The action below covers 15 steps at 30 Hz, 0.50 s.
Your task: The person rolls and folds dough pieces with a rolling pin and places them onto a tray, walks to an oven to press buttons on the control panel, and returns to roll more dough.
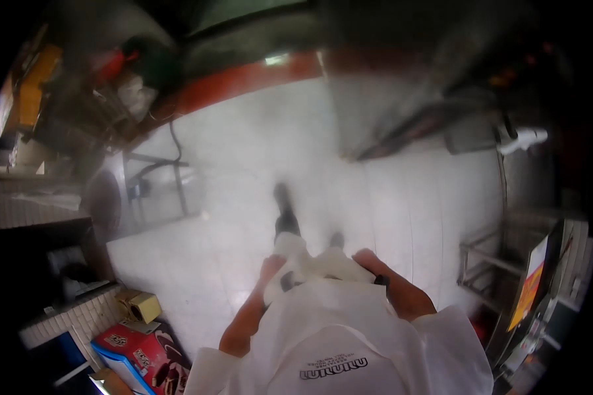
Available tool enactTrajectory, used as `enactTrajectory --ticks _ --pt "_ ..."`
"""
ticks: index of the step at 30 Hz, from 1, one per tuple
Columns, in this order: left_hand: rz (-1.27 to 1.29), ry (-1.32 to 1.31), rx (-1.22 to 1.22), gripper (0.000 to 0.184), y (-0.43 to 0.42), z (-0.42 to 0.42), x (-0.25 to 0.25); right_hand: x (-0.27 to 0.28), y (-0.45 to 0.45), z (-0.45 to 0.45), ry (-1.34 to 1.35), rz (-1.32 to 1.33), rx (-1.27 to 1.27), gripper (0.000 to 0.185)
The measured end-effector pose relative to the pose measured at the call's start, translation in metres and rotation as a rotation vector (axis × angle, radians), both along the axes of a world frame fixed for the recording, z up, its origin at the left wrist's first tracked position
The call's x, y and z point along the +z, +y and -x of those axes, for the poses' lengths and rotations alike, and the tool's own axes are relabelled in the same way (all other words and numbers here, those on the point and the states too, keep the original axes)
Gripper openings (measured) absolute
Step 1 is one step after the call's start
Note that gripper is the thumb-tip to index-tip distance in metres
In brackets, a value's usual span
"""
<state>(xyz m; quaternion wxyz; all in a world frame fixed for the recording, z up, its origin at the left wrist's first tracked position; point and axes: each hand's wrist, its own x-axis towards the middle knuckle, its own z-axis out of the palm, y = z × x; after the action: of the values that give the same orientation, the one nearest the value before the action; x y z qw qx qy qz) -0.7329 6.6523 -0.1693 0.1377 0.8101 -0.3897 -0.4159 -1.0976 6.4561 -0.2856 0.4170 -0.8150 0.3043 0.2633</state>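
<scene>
My left hand (273, 267) hangs low beside the white cloth (333, 264) over my legs, touching or close against it. My right hand (365, 257) is on the other side of that cloth, at about the same height. A dark band (381, 281) circles my right wrist. The fingers of both hands are small, blurred and partly hidden, and nothing distinct shows in either hand. Below them is my white shirt (336, 316) with dark lettering. One dark shoe (282, 197) is stretched forward on the pale tiled floor (230, 191); the other foot is further back.
A red and blue carton (141, 355) and a small yellow box (141, 306) stand at lower left. A metal-legged stand (161, 178) is at left. A metal rack (487, 260) and an orange-and-white panel (528, 289) are at right. A red strip (244, 82) edges the floor ahead.
</scene>
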Motion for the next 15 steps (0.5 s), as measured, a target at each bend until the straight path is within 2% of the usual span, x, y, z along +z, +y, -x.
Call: enactTrajectory --ticks 2,4,6,8,9,12,15 --pt "-0.085 0.114 0.030 0.058 -0.016 -0.033 -0.004 0.016 -0.026 -0.026 -0.087 0.140 0.180 0.023" --pt "-0.102 0.148 0.112 0.060 -0.038 -0.073 -0.012 0.023 -0.049 -0.052 -0.147 0.187 0.190 0.020" --pt "-0.112 0.202 0.174 0.056 -0.061 -0.111 -0.011 0.037 -0.073 -0.084 -0.210 0.252 0.171 0.017" --pt "-0.095 0.326 0.289 0.047 -0.072 -0.155 -0.034 0.036 -0.090 -0.122 -0.152 0.234 0.175 0.018" --pt "-0.108 -0.024 -0.415 0.033 -0.080 -0.177 -0.062 0.032 -0.107 -0.151 -0.135 0.238 0.163 0.019" --pt "-0.018 -0.005 -0.294 0.027 -0.099 -0.227 -0.099 0.033 -0.141 -0.227 -0.218 0.201 -0.525 0.023" --pt "-0.028 -0.093 -0.302 0.041 -0.135 -0.283 -0.104 0.065 -0.190 -0.302 -0.202 0.206 -0.712 0.032"
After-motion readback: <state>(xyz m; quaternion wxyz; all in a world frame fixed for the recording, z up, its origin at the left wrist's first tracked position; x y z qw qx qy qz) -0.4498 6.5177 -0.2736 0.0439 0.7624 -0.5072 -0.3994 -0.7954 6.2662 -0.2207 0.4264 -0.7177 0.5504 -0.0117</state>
